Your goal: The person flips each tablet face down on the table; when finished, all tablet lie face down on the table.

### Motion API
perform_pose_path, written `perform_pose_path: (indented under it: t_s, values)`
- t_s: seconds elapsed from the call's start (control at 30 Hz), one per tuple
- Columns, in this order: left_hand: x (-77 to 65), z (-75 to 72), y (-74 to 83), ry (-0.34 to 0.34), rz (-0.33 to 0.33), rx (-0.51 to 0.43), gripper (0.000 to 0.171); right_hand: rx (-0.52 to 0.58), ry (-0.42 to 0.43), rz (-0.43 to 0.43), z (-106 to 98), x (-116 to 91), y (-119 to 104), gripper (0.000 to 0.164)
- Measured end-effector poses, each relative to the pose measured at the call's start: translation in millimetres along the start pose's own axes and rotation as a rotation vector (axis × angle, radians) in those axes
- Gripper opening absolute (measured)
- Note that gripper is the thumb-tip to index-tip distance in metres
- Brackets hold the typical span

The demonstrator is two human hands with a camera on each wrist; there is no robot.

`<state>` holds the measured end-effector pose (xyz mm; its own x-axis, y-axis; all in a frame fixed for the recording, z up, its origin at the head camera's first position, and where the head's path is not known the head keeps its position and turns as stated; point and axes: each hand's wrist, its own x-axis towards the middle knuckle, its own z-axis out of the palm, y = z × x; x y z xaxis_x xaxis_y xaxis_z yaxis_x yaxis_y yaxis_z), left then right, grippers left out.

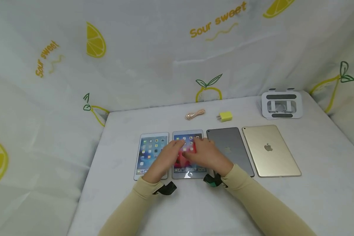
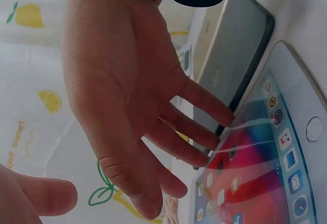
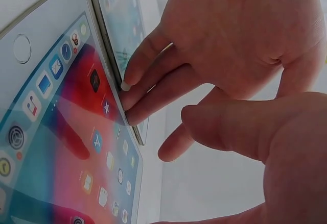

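A lit tablet with a red and blue wallpaper (image 1: 188,167) lies screen up between both hands, its round home button on the near side. My left hand (image 1: 166,155) reaches over its left side, several fingertips right at that edge in the right wrist view. From the other side, my right hand (image 1: 206,152) lowers its fingertips to the tablet's right edge, fingers nearly straight in the left wrist view. Both thumbs stand above the screen. On the left lies another lit tablet (image 1: 150,150) with a pale blue wallpaper. A dark grey tablet (image 1: 233,141) lies face down, partly under my right hand.
A gold tablet (image 1: 271,157) lies face down at the right. Behind the row are a coiled pinkish cable (image 1: 195,114) and a yellow plug charger (image 1: 225,116). A white folding stand (image 1: 281,115) is at the back right. Lemon-printed cloth (image 1: 147,75) hangs behind.
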<state>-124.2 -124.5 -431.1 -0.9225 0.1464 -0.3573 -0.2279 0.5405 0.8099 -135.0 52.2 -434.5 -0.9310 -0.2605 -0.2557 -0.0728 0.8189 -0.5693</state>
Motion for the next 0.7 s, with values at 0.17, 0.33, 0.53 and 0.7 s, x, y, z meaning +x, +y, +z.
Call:
perform_pose_path:
  t_s: [0.17,0.33,0.53,0.7]
  values:
    - [2.9,-7.0,-4.9,0.005,-0.016,-0.076,0.077,0.0,0.002,0.0,1,3,0,0.084]
    - [2.8,-13.0,-5.8,0.019,-0.052,-0.136,0.077,-0.017,-0.01,0.003,0,4,-1,0.083]
    - [-0.8,-18.1,-0.2,0.06,-0.058,-0.183,0.074,-0.022,-0.019,-0.003,-1,5,-1,0.081]
    - [-2.6,-19.5,2.3,0.056,-0.036,-0.234,0.074,0.016,-0.026,-0.019,-4,4,1,0.08]
